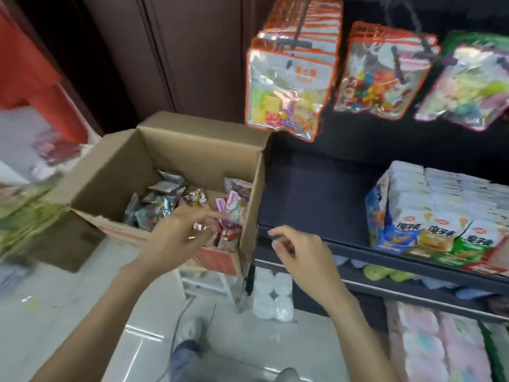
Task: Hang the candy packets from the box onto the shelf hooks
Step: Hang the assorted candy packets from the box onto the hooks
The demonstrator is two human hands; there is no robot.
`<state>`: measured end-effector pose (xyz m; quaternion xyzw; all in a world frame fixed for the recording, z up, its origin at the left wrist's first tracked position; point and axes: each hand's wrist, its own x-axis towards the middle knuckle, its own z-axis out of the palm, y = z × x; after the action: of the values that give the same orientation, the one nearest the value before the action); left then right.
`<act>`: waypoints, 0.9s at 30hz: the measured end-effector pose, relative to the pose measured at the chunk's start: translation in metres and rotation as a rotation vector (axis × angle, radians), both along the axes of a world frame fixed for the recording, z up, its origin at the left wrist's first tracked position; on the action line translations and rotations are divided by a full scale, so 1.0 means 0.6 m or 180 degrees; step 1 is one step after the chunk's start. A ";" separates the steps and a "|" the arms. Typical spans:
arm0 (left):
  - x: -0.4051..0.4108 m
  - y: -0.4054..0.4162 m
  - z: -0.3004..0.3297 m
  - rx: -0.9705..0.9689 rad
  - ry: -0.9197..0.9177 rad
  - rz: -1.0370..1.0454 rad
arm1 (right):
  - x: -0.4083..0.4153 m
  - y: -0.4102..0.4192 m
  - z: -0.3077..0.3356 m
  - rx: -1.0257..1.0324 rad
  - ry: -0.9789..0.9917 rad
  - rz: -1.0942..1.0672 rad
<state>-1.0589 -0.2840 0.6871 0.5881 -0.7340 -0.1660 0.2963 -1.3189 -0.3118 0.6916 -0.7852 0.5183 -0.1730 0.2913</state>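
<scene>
Head view, the only one I have. My left hand [179, 232] sits at centre frame, reaching over the near rim of the cardboard box [176, 150]. Its fingers are spread and lightly bent above the candy packets [192, 205]. Blur hides whether a fingertip touches a wrapper, but nothing is lifted, so I read this grip as loose and holding nothing. My right hand [300, 252] hovers right of centre, outside the box, in front of the lower shelf edge [413, 255]. Its fingers are half curled with the tips drawn toward the thumb. I see nothing between them, though I cannot fully rule out something small.

Progress, as I judge it: the hooks [298, 23] at upper right already carry rows of hanging bags [286, 89], several deep, with two more stacks further right. A heap of packets remains in the box, so the work looks partly done, with another pick from the box as the step in hand.

Materials and shapes:
- The box is plain brown corrugated card, flaps folded outward, with red printing on its lower front.
- The loose packets are small and crinkly, in foil and clear film that catch the light; some show pink labels.
- The hung bags are flat clear pouches with orange borders and a white header, filled with bright sweets.
- The shelf is dark and matt; at right it holds upright snack packs [440, 216] in tight rows.
- The floor [82, 299] is glossy pale tile.
</scene>
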 end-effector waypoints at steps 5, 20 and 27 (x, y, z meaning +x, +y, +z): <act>0.194 -0.060 -0.037 0.0356 0.0067 0.0129 | 0.166 -0.034 -0.019 0.0162 0.0175 0.0067; 0.375 -0.291 -0.176 0.0979 -0.0546 0.0024 | 0.375 -0.276 -0.196 0.0805 0.1623 -0.0475; 0.314 -0.355 -0.244 0.1102 -0.0745 -0.0189 | 0.401 -0.314 -0.265 0.0805 0.1904 -0.1538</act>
<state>-0.8704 -0.4971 0.5405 0.6236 -0.7409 -0.2289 0.0986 -1.0783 -0.5000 0.5326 -0.6144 0.7671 0.0648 0.1729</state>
